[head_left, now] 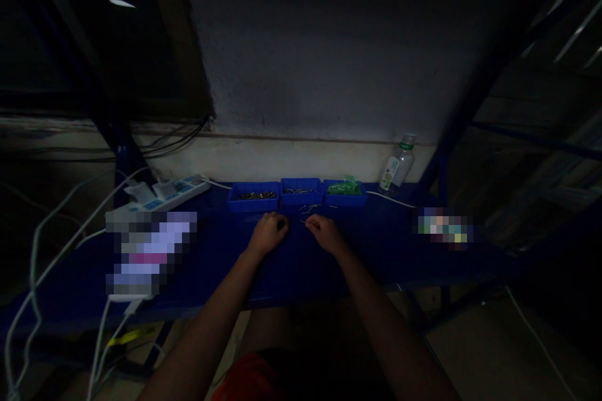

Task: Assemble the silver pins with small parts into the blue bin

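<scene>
My right hand [324, 233] pinches a thin metal pin [303, 221] whose tip points left toward my other hand. Facing it a short gap away, my left hand [269, 233] is closed with curled fingers; what they hold, if anything, is hidden. Several loose pins [310, 207] lie on the blue table [301, 263] just beyond both hands. Behind them stand three blue bins in a row. The left bin [254, 205] contains small brassy metal parts, the middle bin [302, 199] thin metal pins, and the right bin [345, 200] green pieces.
A clear plastic bottle [396, 166] stands at the back right. At the left are a white power strip [164, 194] with plugs, a blurred-out object [150, 254] and loose white cables [37, 288]. Another blurred-out item [442, 225] lies on the right. A wall rises behind the table.
</scene>
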Tool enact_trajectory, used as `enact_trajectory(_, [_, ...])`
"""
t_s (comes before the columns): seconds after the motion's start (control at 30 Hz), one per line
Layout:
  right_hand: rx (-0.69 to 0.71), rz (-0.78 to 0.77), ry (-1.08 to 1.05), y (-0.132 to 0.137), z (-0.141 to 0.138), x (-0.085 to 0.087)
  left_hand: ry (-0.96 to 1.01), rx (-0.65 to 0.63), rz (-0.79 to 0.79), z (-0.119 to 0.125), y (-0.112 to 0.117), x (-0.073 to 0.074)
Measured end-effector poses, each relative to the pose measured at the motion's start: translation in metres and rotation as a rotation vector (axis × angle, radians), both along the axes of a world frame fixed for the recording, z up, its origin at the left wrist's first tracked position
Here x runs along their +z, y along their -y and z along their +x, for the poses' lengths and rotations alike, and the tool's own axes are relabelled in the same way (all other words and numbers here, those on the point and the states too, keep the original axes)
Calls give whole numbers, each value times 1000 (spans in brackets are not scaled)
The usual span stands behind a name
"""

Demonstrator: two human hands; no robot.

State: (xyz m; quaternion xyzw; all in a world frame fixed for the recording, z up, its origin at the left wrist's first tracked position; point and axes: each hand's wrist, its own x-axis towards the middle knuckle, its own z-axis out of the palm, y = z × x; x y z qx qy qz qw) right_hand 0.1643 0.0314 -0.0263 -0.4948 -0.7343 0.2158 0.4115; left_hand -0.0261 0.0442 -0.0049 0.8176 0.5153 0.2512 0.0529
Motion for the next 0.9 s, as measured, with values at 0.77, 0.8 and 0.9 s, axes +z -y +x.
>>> enact_trajectory(0.77, [202, -89, -147, 3, -1, 4, 513, -279, -146, 24, 12, 7])
enact_trajectory(0.8, [203, -89, -146, 4, -1, 4, 508, -285, -137, 24, 13, 7])
enact_trajectory(0.9, [199, -94, -138, 5, -2, 7, 507, -273, -128, 23, 13, 8])
